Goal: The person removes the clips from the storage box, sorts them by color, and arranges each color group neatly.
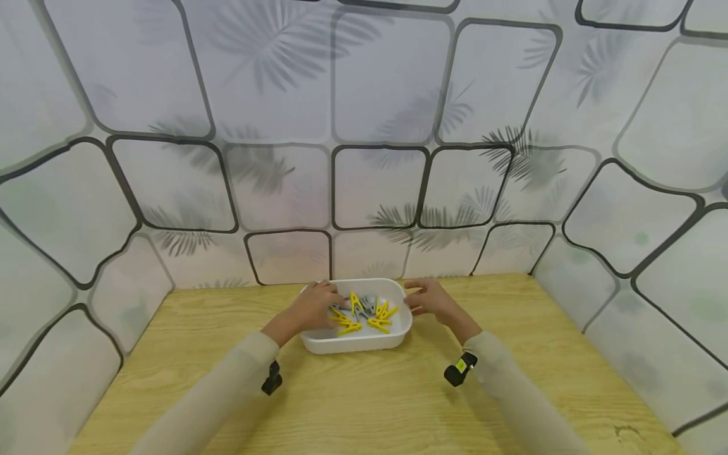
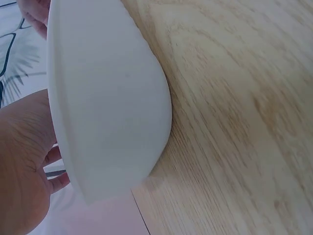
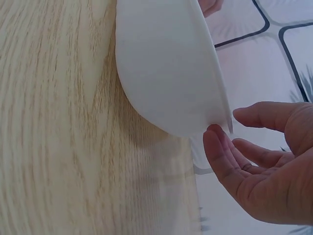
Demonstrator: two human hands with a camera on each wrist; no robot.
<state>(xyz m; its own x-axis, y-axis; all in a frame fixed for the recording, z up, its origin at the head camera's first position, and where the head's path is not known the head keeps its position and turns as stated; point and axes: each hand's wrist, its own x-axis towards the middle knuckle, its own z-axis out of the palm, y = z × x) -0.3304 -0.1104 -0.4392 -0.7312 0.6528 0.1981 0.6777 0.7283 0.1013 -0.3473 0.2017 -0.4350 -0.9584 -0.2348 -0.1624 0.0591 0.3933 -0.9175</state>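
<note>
A white tray (image 1: 355, 344) holds several yellow clothespins (image 1: 349, 328) and several grey clothespins (image 1: 368, 306). My left hand (image 1: 315, 306) reaches over the tray's left rim, its fingertips down by the clothespins. In the left wrist view the rim partly hides the left fingers (image 2: 58, 182), so whether they pinch a clothespin is unclear. At the tray's right end is my right hand (image 1: 432, 300). In the right wrist view its fingers (image 3: 220, 152) are bent loosely against the outer wall below the rim, while the thumb (image 3: 261, 115) stands apart above it.
The tray stands on a wood-grain table (image 1: 364, 404), near its back edge. Behind and at both sides rise walls covered with patterned cloth (image 1: 378, 189). A small black device (image 1: 273, 379) is strapped at the left wrist, another device (image 1: 459, 370) at the right.
</note>
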